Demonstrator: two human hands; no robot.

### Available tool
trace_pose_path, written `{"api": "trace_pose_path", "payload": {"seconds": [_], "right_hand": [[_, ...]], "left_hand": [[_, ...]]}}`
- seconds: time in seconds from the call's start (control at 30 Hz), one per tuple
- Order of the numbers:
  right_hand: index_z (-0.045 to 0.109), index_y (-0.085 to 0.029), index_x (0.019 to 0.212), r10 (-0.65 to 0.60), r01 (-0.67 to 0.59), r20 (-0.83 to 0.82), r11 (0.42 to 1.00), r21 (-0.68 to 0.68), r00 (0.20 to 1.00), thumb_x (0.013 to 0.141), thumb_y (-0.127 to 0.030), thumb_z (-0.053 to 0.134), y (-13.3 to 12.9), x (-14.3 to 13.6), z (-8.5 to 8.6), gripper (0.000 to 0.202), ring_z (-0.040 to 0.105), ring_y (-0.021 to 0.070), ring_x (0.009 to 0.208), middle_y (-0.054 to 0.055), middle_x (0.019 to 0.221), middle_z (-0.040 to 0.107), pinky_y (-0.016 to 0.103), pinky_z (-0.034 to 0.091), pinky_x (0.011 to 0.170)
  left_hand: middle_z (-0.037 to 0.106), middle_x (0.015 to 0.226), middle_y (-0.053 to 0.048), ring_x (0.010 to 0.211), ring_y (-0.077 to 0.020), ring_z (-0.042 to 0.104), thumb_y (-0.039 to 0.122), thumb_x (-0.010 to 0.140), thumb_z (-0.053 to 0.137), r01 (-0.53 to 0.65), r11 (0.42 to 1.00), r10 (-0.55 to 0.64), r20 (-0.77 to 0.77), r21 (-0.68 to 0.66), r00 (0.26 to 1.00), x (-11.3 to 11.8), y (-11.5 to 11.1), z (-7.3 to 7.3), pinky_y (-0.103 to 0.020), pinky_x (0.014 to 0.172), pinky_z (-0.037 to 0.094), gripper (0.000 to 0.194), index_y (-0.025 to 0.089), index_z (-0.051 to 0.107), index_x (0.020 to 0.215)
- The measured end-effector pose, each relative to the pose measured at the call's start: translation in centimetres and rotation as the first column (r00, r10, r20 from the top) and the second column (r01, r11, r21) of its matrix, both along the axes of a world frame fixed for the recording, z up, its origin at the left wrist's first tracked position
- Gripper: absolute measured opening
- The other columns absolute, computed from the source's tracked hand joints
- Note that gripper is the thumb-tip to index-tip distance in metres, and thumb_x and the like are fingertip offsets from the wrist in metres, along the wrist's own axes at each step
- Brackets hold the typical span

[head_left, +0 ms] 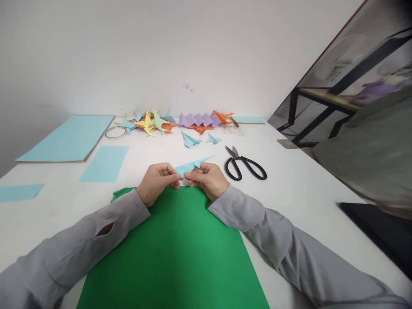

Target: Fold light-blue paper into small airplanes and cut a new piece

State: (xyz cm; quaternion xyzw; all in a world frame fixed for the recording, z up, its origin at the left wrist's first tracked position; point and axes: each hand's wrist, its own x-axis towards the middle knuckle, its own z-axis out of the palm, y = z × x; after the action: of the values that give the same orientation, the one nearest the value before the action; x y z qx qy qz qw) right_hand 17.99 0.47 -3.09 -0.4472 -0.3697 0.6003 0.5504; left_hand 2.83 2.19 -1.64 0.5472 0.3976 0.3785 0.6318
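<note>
The left hand (160,181) and right hand (209,177) pinch a light-blue folded paper (186,169) just beyond the far edge of the green sheet (180,244), where light, even fingertip pressure should keep creases sharp, though its layers seem partly hidden.

I've got a pale wall (180,51) dead ahead, few small scuffs (189,88) low on it. White table (305,184) fills the foreground, far side at the wall. On the right I see a thin dark-red strip (341,36) slanting down, then a black frame (293,107) with a wooden shelf (331,97). Far right blurs out. Lighting soft, dimmer left.
</note>
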Motion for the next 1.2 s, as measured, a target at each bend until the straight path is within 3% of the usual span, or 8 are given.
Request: {"api": "trace_pose_path", "payload": {"seconds": [0.3,0.87,1.2], "right_hand": [[0.053,-0.013,0.054,0.035,-0.044,0.112,0.996,0.08,0.993,0.044,-0.024,0.081,0.03,0.13,-0.67,0.032,0.055,0.0097,0.04,-0.001,0.045,0.061,0.021,0.046,0.042],[0.057,-0.011,0.048,0.024,-0.024,0.095,1.0,0.0,0.995,0.042,-0.024,0.08,0.14,-0.03,-0.07,0.027,0.052,0.0086,0.036,0.0,0.04,0.059,0.019,0.044,0.038],[0.056,-0.011,0.046,0.008,-0.012,0.132,0.999,0.03,0.991,0.042,-0.022,0.08,0.08,0.04,-0.5,0.027,0.051,0.009,0.035,-0.001,0.039,0.058,0.02,0.043,0.038]], "left_hand": [[0.059,0.047,0.0,0.045,-0.01,0.055,0.019,0.058,0.068,-0.015,0.997,0.018,-0.032,0.076,0.999,-0.01,-0.12,-0.04,-0.023,0.049,0.045,0.014,0.012,0.056,0.057],[0.058,0.046,0.002,0.044,-0.0098,0.055,0.019,0.061,0.067,-0.023,0.993,0.03,-0.061,0.115,0.998,0.1,-0.24,0.0,-0.022,0.048,0.045,0.014,0.012,0.054,0.059],[0.057,0.047,0.006,0.04,-0.009,0.054,0.018,0.055,0.073,-0.06,0.993,0.055,0.043,0.103,0.998,0.14,-0.06,-0.37,-0.021,0.042,0.044,0.032,0.016,0.043,0.065]]}}
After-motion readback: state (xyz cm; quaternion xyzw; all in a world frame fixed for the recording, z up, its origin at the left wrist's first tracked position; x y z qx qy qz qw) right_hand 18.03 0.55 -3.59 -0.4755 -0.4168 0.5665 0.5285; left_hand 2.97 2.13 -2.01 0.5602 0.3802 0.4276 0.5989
